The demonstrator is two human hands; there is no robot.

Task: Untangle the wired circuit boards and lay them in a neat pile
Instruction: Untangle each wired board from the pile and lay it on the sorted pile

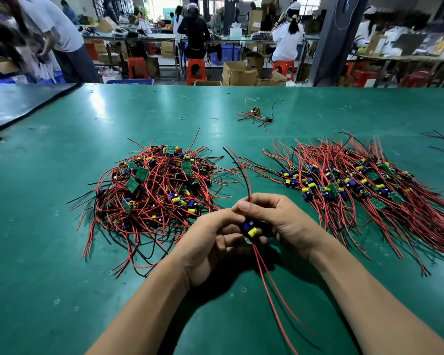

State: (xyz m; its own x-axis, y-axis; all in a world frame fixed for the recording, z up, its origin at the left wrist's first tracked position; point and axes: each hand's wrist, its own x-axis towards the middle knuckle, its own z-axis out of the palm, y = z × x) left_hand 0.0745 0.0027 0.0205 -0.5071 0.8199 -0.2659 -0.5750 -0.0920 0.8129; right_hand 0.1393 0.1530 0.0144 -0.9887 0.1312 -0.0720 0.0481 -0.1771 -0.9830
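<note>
Currently left hand [210, 242] cradles one wired circuit board [250, 228], fingers curled; right hand [280, 219] pinches its upper leads [244, 175]. Tangled heap [154, 190] lies left of it, combed pile [356, 185] right.

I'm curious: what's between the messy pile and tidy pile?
Mostly bare table, crossed by loose wire ends and wires rising from the held board, in the head view.

The green surface [49, 252] looks smooth, with a soft sheen. The red and black plastic-coated wires [149, 196] shine slightly; brown cardboard boxes [237, 73] look matt.
</note>
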